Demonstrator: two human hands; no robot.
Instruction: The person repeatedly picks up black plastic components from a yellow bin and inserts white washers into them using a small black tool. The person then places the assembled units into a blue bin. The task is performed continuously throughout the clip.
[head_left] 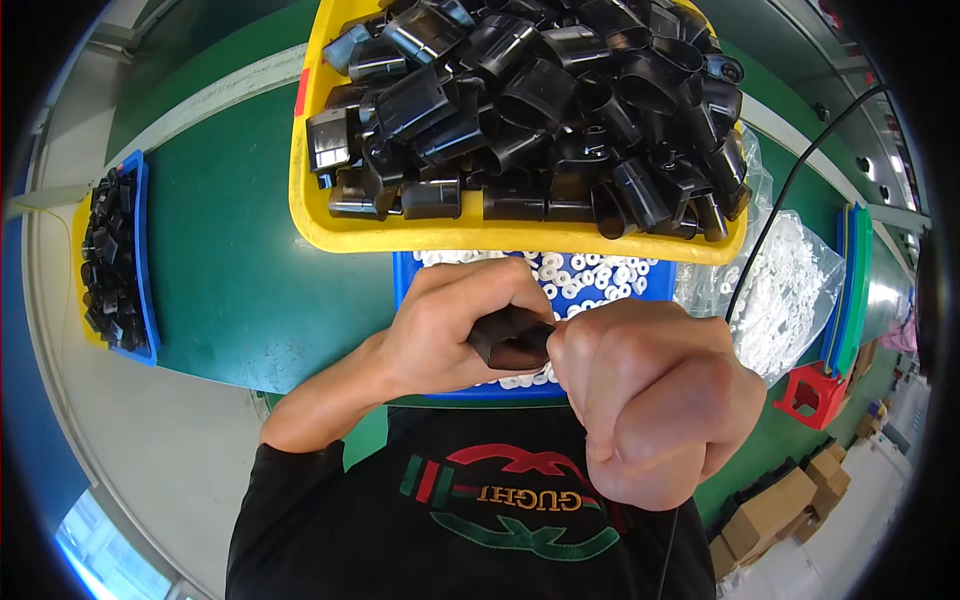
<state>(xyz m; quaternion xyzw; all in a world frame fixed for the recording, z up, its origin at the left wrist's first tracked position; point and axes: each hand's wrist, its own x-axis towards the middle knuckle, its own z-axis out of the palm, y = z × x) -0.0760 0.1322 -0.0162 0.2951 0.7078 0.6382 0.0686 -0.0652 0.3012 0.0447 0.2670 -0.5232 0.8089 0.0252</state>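
Observation:
My left hand (pixel 440 325) is wrapped round a black plastic housing (pixel 508 338), a hollow part whose open end faces up toward me. Pressed close against its right side is my right hand (pixel 655 400), clenched in a fist. Whatever this fist grips is hidden behind the fingers. Below both hands lies a blue tray (pixel 410 268) of small white ring-shaped washers (pixel 590 275). Just beyond stands a yellow bin (pixel 480 236) heaped with similar black housings (pixel 540 95).
A black cable (pixel 790 185) hangs down on the right, running behind my right hand. Beside it lies a clear bag of white parts (pixel 785 285). Another bin (pixel 148 270) of black parts stands far left on the green table (pixel 230 250). A red stool (pixel 812 395) and cardboard boxes (pixel 770 510) are at right.

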